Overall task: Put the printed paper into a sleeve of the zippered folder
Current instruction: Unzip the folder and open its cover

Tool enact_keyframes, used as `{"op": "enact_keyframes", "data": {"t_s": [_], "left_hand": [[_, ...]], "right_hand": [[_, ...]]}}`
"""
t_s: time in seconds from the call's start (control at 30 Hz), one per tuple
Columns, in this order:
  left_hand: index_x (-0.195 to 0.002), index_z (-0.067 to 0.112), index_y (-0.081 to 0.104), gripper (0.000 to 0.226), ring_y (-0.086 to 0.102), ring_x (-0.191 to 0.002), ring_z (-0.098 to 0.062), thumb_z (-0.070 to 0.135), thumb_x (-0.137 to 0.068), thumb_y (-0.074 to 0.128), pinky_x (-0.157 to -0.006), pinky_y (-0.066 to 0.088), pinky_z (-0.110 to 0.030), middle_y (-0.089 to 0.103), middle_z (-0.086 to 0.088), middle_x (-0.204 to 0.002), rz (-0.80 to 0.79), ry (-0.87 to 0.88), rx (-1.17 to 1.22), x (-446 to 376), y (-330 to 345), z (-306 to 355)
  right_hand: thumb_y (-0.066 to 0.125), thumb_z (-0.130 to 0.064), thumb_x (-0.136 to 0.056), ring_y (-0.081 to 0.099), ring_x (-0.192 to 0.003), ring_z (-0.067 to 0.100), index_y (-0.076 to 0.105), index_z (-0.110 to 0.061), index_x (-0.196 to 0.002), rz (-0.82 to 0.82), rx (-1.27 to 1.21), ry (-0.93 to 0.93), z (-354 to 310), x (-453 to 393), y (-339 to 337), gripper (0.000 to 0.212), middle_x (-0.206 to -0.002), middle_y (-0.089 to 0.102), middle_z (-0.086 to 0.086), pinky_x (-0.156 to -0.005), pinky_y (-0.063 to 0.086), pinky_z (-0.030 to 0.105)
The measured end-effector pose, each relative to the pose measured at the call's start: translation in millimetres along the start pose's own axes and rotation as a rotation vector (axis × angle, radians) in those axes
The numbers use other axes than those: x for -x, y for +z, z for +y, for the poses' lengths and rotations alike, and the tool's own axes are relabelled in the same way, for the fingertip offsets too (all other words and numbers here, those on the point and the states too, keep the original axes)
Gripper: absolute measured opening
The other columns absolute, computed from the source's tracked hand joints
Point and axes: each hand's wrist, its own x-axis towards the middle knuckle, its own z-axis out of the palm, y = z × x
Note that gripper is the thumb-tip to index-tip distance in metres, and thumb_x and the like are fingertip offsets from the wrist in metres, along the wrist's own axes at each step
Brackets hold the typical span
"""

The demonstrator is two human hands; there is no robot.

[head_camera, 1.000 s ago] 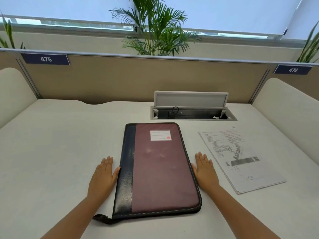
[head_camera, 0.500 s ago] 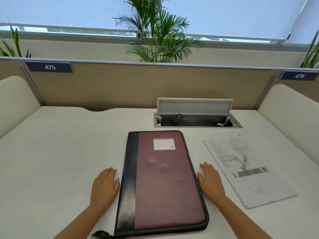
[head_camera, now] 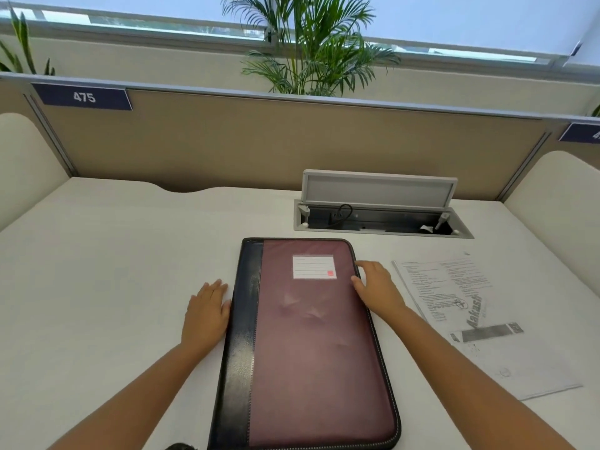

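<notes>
While zipped shut, the maroon-and-black folder (head_camera: pixel 311 342) lies mid-desk (head_camera: pixel 113 271); the printed paper (head_camera: pixel 480 323) lies flat right of it, well apart. Left hand (head_camera: pixel 206 315) rests flat beside the spine; right hand (head_camera: pixel 378 289), fingers relaxed, touches the far right edge.

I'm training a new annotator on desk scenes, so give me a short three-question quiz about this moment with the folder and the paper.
1. True or false: the zippered folder lies closed on the desk.
2. Which hand touches the folder's long zipper edge near its far corner? A) left hand B) right hand C) neither
3. Fill in: the printed paper lies flat to the ____ of the folder, touched by no hand.

Key
1. True.
2. B: the right hand is at that edge; the left hand lies flat on the desk beside the dark spine.
3. Right.
</notes>
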Motion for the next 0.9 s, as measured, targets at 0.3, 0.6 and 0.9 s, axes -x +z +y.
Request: {"op": "enact_keyframes", "data": {"t_s": [0.3, 0.6, 0.9], "left_hand": [[-0.141, 0.018, 0.032, 0.053, 0.018, -0.143, -0.020, 0.045, -0.096, 0.026, -0.116, 0.004, -0.046, 0.035, -0.005, -0.150, 0.044, -0.084, 0.118, -43, 10, 3], [-0.144, 0.029, 0.024, 0.075, 0.009, -0.145, -0.015, 0.070, -0.081, 0.020, -0.115, -0.005, -0.049, 0.029, -0.001, -0.153, -0.008, -0.145, 0.111, -97, 11, 7], [-0.143, 0.027, 0.024, 0.075, 0.010, -0.144, -0.014, 0.069, -0.082, 0.034, -0.115, 0.000, -0.051, 0.035, 0.003, -0.149, 0.026, -0.101, 0.047, -101, 12, 6]], "right_hand": [[0.046, -0.022, -0.094, 0.039, -0.127, 0.030, 0.039, -0.013, -0.137, -0.167, 0.163, -0.162, -54, -79, 21, 0.044, -0.140, 0.041, 0.013, -0.105, 0.034, 0.039], [0.037, -0.029, -0.098, 0.041, -0.127, 0.036, 0.035, -0.017, -0.141, -0.326, 0.096, -0.222, -115, -118, 59, 0.045, -0.139, 0.044, 0.020, -0.106, 0.034, 0.045], [0.033, -0.039, -0.098, 0.039, -0.126, 0.034, 0.046, -0.027, -0.134, -0.404, 0.222, -0.219, -157, -126, 87, 0.040, -0.137, 0.047, 0.009, -0.104, 0.025, 0.053]]}}
